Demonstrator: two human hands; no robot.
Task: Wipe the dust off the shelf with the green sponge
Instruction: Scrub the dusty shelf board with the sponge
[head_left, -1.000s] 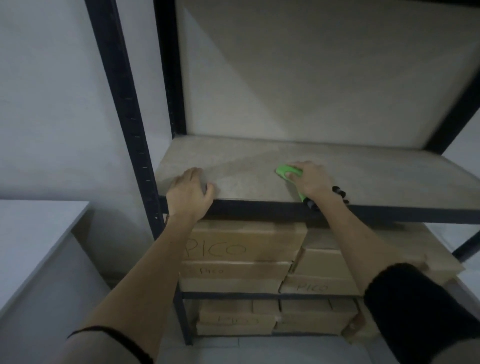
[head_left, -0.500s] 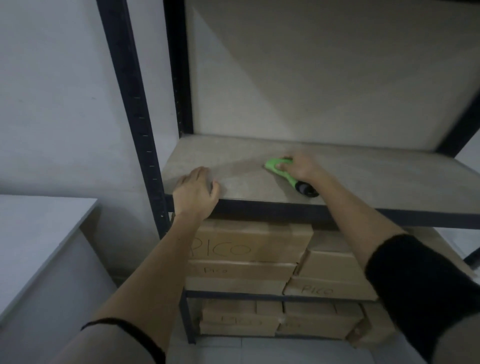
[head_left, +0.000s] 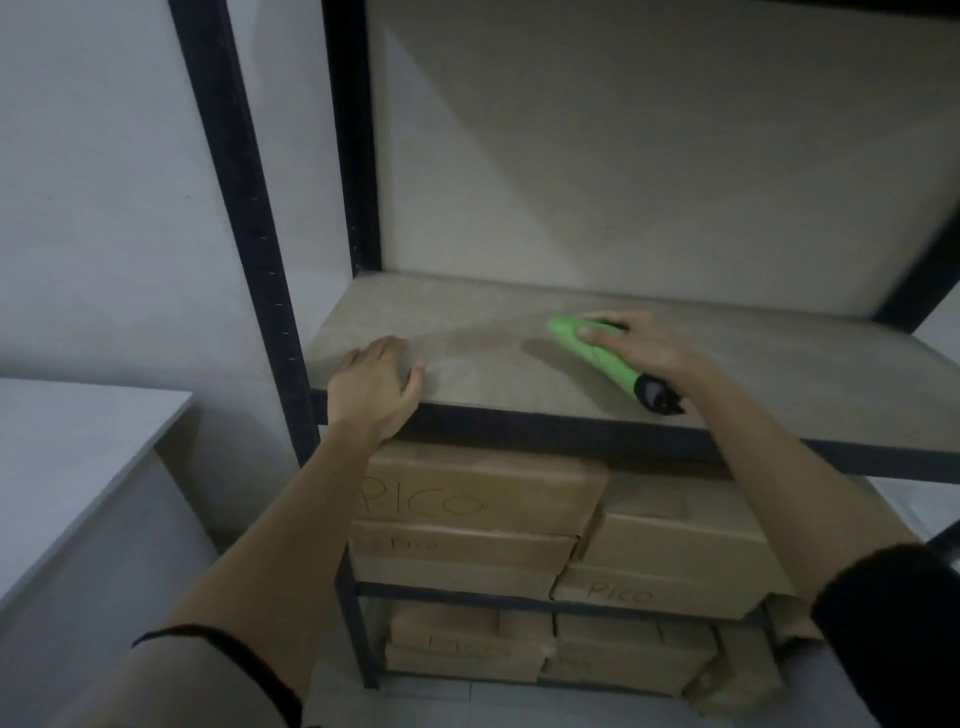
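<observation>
A: Dim, greyish light; a diagonal shadow crosses the back wall (head_left: 649, 156) and a paler band lies across the shelf (head_left: 467, 343).
B: Edges bow, wide-angle probably. The right post (head_left: 919, 275) looks smeared.

Green sponge (head_left: 592, 353) on shelf (head_left: 519, 379)
</observation>
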